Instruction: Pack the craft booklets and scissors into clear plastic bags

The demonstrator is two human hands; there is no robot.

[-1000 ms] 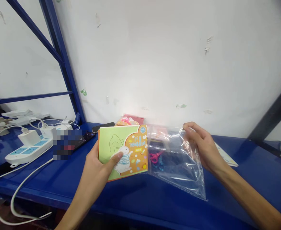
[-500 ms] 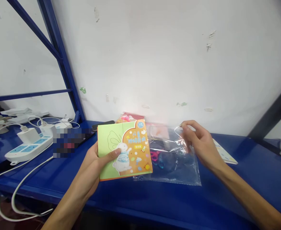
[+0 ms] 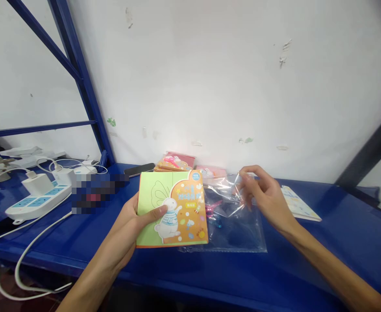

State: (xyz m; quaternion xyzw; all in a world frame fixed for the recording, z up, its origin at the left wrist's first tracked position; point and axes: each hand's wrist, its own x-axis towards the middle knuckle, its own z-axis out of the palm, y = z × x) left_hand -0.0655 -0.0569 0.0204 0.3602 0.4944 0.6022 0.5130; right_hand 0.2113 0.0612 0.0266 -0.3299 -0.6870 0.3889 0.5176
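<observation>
In my left hand (image 3: 130,227) is a square booklet (image 3: 190,225) with a green and orange cover, a white bear and a butterfly outline, my thumb lying across its front. My right hand (image 3: 263,193) pinches the upper edge of a clear plastic bag (image 3: 242,234) between thumb and fingers. The bag spreads over the blue table, and its left part passes behind the booklet. Pink scissors (image 3: 212,209) and a blue handle (image 3: 215,222) show at the bag; whether they lie inside or under it I cannot tell.
Behind the booklet, orange and red booklets (image 3: 177,161) lie against the wall, beside a black phone (image 3: 140,169). A pale booklet (image 3: 299,203) lies right of my right hand. On the left stands a white power strip (image 3: 41,200) with plugs and cables; blue frame posts (image 3: 83,93) rise there.
The booklet in my left hand has shifted slightly right and down. My right hand has drawn the bag's edge a little to the left, and the plastic is folded differently.
</observation>
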